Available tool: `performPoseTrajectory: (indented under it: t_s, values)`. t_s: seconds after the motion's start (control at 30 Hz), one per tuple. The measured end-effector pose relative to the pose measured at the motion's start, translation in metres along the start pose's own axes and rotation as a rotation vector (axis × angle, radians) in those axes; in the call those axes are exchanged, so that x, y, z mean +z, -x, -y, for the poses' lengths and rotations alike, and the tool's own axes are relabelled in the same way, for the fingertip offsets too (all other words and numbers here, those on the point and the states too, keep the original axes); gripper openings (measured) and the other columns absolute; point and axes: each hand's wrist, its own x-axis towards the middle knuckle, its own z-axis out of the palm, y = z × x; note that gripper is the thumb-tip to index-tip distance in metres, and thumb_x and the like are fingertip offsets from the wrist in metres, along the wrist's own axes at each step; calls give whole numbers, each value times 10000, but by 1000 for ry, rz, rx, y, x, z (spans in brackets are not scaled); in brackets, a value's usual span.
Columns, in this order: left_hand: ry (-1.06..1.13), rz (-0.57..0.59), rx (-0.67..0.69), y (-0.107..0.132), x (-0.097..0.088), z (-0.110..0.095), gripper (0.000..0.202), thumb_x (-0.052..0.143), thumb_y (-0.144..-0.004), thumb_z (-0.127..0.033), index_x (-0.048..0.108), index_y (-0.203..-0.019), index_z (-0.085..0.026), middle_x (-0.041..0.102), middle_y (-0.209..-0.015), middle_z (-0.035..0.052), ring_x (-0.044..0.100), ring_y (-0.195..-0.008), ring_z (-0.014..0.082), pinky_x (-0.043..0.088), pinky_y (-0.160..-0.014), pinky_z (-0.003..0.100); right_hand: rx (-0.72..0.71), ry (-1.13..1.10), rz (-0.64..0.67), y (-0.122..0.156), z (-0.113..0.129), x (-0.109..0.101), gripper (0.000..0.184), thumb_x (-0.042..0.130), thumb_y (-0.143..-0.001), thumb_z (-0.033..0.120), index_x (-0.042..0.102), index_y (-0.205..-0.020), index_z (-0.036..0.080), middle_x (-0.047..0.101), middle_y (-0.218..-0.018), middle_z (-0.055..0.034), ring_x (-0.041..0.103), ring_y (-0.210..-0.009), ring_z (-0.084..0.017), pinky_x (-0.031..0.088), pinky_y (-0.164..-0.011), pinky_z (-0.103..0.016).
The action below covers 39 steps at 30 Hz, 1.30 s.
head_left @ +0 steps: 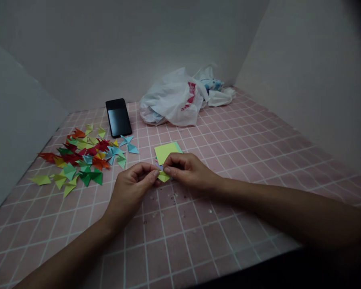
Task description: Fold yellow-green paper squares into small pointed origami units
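Folded yellow paper piece (164,177), one: pinched at opposite sides between thumb and fingers of the left hand (134,185) and the right hand (187,170), just in front of the stack of square paper sheets (166,152) on the worktop (237,148). Risks, as judged: creases could be skewed by an uneven pinch; the paper could be torn by hard pulling; the stack could be nudged by the right hand's knuckles. Container: white plastic bag (176,98), crumpled, red-printed; contents cannot be made out. Folded paper figures (75,158), many: heaped loose, uncontained.
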Motion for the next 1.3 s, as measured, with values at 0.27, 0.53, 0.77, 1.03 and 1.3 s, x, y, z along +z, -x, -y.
performPoseTrajectory:
  t_s: [0.27,0.53,0.77,1.03,1.3]
  values:
    - [-11,-11,15,1,2,-5,86,737,-772,-268,712,-771,-186,708,-697,-18,677,-620,123,549,-625,218,-44,26,-10,0,2,-1,126,565,-846,213,580,-733,160,564,-727,2,495,-697,-128,366,-654,-275]
    - [-53,-19,71,1,2,-4,82,727,-782,-266,716,-798,-186,716,-710,-22,687,-621,115,567,-625,207,-13,-56,6,0,3,-1,122,568,-840,221,594,-746,148,517,-687,25,456,-660,-111,344,-631,-264]
    - [-86,-29,143,3,2,-3,27,712,-790,-224,715,-790,-197,715,-697,-32,692,-614,108,568,-603,190,49,-184,46,-1,0,-2,114,593,-804,255,592,-767,147,523,-710,24,446,-656,-106,328,-615,-262]
    - [-78,-24,149,3,2,-2,35,707,-788,-223,712,-782,-189,718,-700,-20,692,-622,114,579,-611,197,57,-137,45,-1,2,0,90,593,-794,228,594,-753,149,546,-712,19,473,-667,-110,347,-621,-261]
    - [-83,-16,100,1,2,-1,54,734,-762,-233,716,-780,-185,716,-688,-16,683,-616,120,567,-584,197,-28,56,-19,1,1,2,87,567,-813,163,601,-734,151,561,-710,13,496,-673,-114,361,-626,-259]
